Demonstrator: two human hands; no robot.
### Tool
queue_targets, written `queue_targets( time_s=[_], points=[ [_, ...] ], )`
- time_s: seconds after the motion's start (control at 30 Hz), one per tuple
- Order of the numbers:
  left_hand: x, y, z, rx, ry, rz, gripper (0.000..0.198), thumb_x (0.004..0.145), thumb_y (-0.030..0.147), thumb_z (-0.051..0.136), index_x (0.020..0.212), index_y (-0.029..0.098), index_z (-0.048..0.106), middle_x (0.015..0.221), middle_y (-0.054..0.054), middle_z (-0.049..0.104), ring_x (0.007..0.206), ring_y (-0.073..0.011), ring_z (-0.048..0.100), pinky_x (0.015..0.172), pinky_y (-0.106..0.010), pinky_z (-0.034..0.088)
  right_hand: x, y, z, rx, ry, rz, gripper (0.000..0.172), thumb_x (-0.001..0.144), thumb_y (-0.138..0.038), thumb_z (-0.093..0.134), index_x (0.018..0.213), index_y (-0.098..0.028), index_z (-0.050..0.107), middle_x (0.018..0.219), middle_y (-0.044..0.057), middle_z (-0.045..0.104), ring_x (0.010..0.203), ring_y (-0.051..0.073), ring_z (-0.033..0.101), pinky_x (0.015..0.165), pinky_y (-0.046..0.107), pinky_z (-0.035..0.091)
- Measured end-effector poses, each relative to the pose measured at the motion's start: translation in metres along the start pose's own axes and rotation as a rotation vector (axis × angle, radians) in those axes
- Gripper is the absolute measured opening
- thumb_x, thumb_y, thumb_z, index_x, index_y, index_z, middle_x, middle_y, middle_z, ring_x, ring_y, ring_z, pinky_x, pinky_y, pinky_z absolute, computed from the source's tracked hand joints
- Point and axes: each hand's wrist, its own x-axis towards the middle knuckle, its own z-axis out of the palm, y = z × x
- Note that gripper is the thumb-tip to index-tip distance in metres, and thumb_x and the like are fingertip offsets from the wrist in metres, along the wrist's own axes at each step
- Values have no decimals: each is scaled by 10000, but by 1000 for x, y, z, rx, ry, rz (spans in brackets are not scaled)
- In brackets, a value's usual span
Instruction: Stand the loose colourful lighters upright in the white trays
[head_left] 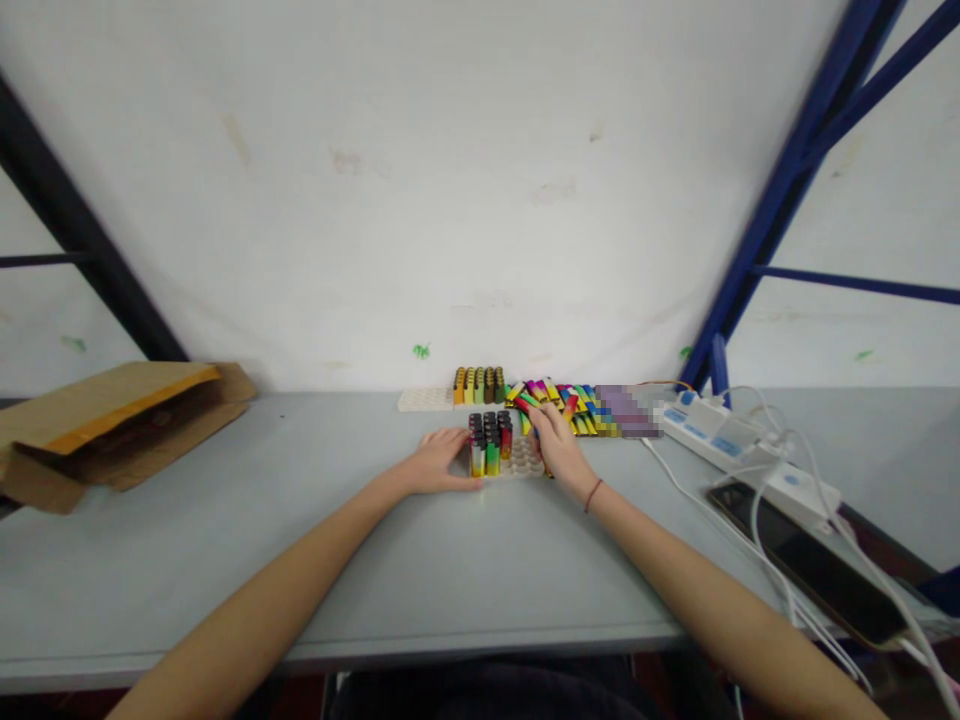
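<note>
A pale tray with rows of holes [525, 458] lies in front of me. Several slim lighters with dark tops [491, 450] stand upright in its left part. My left hand [439, 462] grips the tray's left end, thumb along the front edge and fingers behind. Over the tray's right part is my right hand [559, 445], its fingers closed on a red and green lighter [525, 401]; the far end of that lighter shows past the fingertips. Behind this hand lies a heap of colourful lighters [551, 390] on their sides, partly covered by the hand.
Against the wall, a second pale tray [424, 400] bears upright lighters [480, 385] on its right part. An open cardboard box [127, 410] lies at the left. On the right are a white power strip [720, 445], white cables and a dark phone [810, 560].
</note>
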Motion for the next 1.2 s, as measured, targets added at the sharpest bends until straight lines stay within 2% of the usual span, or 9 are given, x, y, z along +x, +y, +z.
queue_targets(
  time_s=[0.17, 0.27, 0.43, 0.77, 0.83, 0.9, 1.03, 1.13, 1.2],
  points=[
    [-1, 2, -2, 2, 8, 6, 855, 691, 717, 629, 1319, 166, 445, 1315, -167, 519, 1190, -374, 480, 1001, -486, 347, 1, -9, -6, -143, -45, -196, 319, 903, -490, 447, 842, -203, 572, 802, 40, 617, 754, 176, 565, 689, 282, 437],
    [-1, 3, -2, 13, 6, 4, 852, 701, 715, 623, 1324, 162, 443, 1301, -163, 528, 1180, -372, 485, 990, -480, 358, 2, -7, -6, -177, -70, -252, 308, 884, -453, 499, 954, -185, 635, 956, 80, 646, 837, 190, 580, 712, 294, 451],
    [-1, 1, 0, 22, 11, 2, 848, 705, 716, 622, 1335, 179, 437, 1297, -148, 532, 1176, -362, 489, 992, -468, 355, -1, -4, -5, -241, -144, -239, 287, 886, -416, 516, 1001, -194, 659, 919, 74, 676, 724, 172, 595, 679, 304, 462],
    [-1, 2, -1, 7, 8, 4, 863, 704, 708, 630, 1348, 171, 426, 1310, -157, 524, 1188, -372, 480, 1001, -479, 348, -1, -11, -11, -382, -284, -363, 224, 908, -353, 502, 1037, -227, 634, 957, 51, 682, 753, 174, 614, 738, 315, 472],
    [-1, 2, -1, 9, 3, -3, 866, 700, 708, 632, 1348, 173, 424, 1324, -159, 514, 1198, -373, 473, 1005, -481, 344, 2, -12, -14, -400, -264, -403, 231, 909, -348, 501, 1034, -218, 645, 988, 65, 681, 833, 190, 621, 783, 321, 467],
    [-1, 3, -2, 10, -3, -10, 874, 695, 714, 630, 1346, 167, 425, 1341, -166, 501, 1206, -377, 468, 1013, -483, 337, 7, -14, -21, -449, -172, -415, 242, 920, -324, 467, 1017, -201, 651, 1012, 83, 680, 910, 204, 619, 813, 319, 453],
    [0, 3, -3, 20, -19, -6, 881, 703, 720, 615, 1347, 152, 421, 1351, -176, 491, 1209, -374, 467, 1020, -479, 335, 15, -13, -44, -775, -21, -219, 240, 905, -253, 429, 898, -182, 659, 830, 93, 691, 741, 211, 623, 679, 299, 420],
    [0, 1, -2, 30, -24, 0, 887, 710, 727, 605, 1358, 153, 409, 1354, -179, 490, 1219, -369, 461, 1027, -478, 328, 17, -10, -59, -1014, -71, 5, 228, 881, -295, 479, 787, -186, 656, 701, 102, 670, 656, 222, 612, 603, 294, 374],
    [0, 0, -1, 28, -23, -1, 895, 707, 731, 604, 1359, 149, 408, 1358, -181, 486, 1226, -375, 455, 1032, -480, 322, 16, -9, -62, -1090, -136, 92, 253, 866, -374, 514, 786, -183, 660, 727, 122, 679, 680, 238, 624, 600, 297, 369]
  ],
)
